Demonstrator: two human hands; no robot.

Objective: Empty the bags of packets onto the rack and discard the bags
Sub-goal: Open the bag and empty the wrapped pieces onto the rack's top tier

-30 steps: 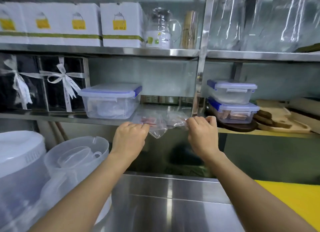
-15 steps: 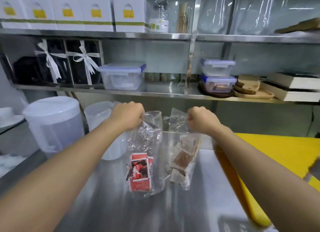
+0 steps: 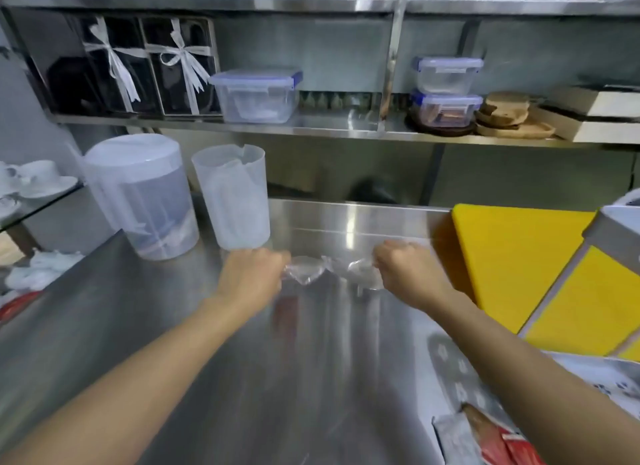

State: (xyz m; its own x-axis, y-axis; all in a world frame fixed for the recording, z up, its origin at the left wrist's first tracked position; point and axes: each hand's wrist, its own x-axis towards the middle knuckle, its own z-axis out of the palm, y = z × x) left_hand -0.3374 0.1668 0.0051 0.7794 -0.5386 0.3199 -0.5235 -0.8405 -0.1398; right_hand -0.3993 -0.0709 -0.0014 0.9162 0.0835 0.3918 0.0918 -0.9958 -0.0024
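Head view, 1 frame. Landmark for all positions: steel counter (image 3: 207, 360).

Left hand (image 3: 251, 277): a fist, knuckles up, held over the counter's middle. Its fingers are curled round the crumpled top of the left bag (image 3: 304, 272), which is clear plastic.

Right hand (image 3: 407, 274): also a fist, over the counter just right of its middle. It grips the bunched top of the right bag (image 3: 360, 274), also clear plastic.

The 2 bag tops sit between the 2 fists, close together; cannot tell if they touch. Below the tops both bags dissolve into motion blur against the counter.
- A red streak (image 3: 285, 320) under the left bag reads as packets; count not legible.
- Contents of the right bag: cannot tell.
- Whether either bag's bottom touches the counter: cannot tell.

Rack (image 3: 311, 128): a steel shelf above the counter's back edge, well apart from both hands.
- Above the counter's middle: 1 lidded clear box (image 3: 258, 95).
- Above the counter's right part: 2 stacked boxes (image 3: 446, 90).

On the counter:
- Back-left: 2 translucent jugs side by side, a lidded jug (image 3: 142, 194) and an open jug (image 3: 235, 194).
- Right edge: yellow board (image 3: 512, 256).
- Front-right corner: red-and-silver pouch (image 3: 485, 440), partly behind the right forearm.
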